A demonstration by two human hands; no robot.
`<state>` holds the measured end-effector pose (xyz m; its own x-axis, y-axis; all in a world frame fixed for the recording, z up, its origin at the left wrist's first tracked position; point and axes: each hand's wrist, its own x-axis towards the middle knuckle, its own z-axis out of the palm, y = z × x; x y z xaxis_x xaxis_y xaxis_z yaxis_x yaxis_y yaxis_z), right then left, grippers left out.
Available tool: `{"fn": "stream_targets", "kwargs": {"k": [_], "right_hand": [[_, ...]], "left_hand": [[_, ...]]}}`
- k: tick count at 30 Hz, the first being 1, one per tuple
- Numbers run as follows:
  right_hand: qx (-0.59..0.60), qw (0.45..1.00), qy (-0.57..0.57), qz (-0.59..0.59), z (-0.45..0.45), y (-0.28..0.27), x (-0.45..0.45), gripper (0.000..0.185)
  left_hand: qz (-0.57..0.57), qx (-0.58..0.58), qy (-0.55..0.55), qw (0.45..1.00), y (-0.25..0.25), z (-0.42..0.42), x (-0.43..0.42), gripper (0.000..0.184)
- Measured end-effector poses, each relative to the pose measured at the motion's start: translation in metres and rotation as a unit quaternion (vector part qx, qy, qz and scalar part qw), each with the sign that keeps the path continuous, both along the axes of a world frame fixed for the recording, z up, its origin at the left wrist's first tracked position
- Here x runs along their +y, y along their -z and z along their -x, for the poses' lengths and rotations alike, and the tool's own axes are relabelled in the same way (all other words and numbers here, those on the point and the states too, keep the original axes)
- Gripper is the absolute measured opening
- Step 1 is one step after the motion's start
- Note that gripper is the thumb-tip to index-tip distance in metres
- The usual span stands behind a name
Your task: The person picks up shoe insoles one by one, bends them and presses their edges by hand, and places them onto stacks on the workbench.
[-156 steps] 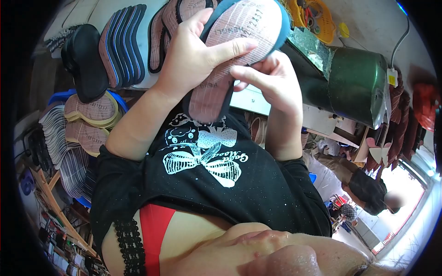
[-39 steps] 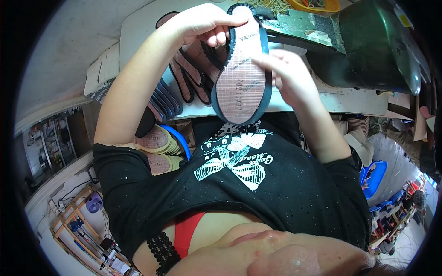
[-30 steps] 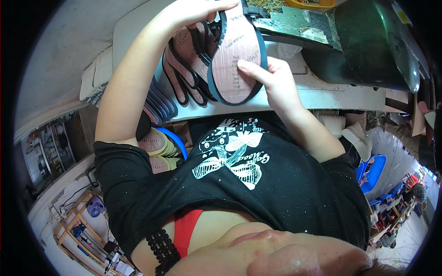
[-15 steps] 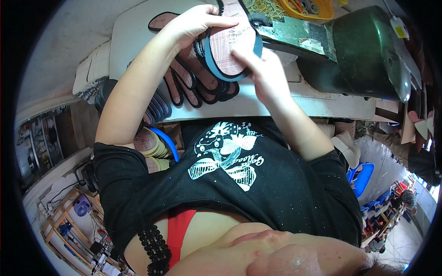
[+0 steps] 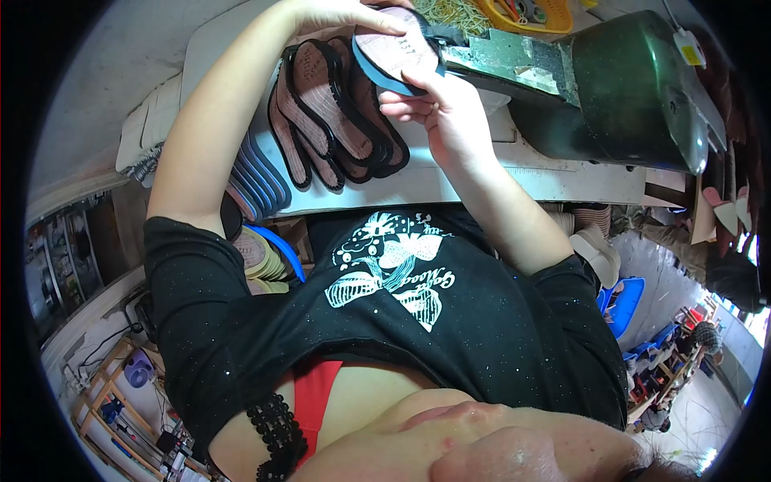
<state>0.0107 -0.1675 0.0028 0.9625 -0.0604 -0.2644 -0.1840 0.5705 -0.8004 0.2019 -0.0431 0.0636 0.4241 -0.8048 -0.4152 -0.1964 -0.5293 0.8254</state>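
Observation:
A pink insole [image 5: 395, 46] with black edging and a blue layer along its side is held between my two hands, beside the arm of the green machine. My left hand [image 5: 353, 14] grips its upper part, thumb lying across the pink face, with some fingers out of sight behind it. My right hand [image 5: 440, 104] pinches the lower end near the black edge, its other fingers curled underneath. Just left of and below it, a pile of pink insoles with black edging [image 5: 321, 88] lies overlapped on the white table [image 5: 450, 181].
The green machine [image 5: 618, 88] takes up the table's right side. Behind it are a yellow basket [image 5: 540, 18] and a heap of yellowish strands [image 5: 458, 16]. Blue-edged soles [image 5: 261, 181] stand by my left arm. A blue bin [image 5: 626, 305] is at the lower right.
Both hands have shifted up and slightly left with the insole, which has tilted. My left forearm has moved away from the pile, so more of the pile shows.

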Motion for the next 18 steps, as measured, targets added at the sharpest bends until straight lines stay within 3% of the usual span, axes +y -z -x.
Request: {"fn": "stream_targets", "kwargs": {"k": [1, 8, 9, 12, 15, 18], "right_hand": [[-0.007, 1.0, 0.005, 0.015, -0.001, -0.001, 0.0, 0.031], [-0.041, 0.994, 0.055, 0.084, -0.007, 0.003, 0.004, 0.039], [-0.039, 0.994, 0.052, 0.085, -0.008, 0.003, 0.003, 0.04], [-0.039, 0.995, 0.047, 0.085, -0.009, 0.001, 0.003, 0.041], [-0.041, 0.995, 0.042, 0.083, -0.008, -0.001, 0.001, 0.04], [-0.041, 0.996, 0.033, 0.074, -0.008, -0.003, -0.001, 0.038]], "left_hand": [[-0.009, 0.03, 0.028, 0.999, -0.001, -0.005, -0.002, 0.063], [-0.155, -0.114, 0.041, 0.981, -0.025, -0.008, -0.003, 0.045], [-0.112, -0.097, 0.026, 0.989, -0.02, -0.007, 0.002, 0.042], [-0.115, -0.032, -0.011, 0.993, -0.017, -0.005, 0.009, 0.042], [-0.168, -0.102, 0.035, 0.98, -0.02, -0.004, 0.014, 0.045], [-0.187, -0.12, 0.003, 0.975, -0.028, 0.015, 0.016, 0.05]]}}
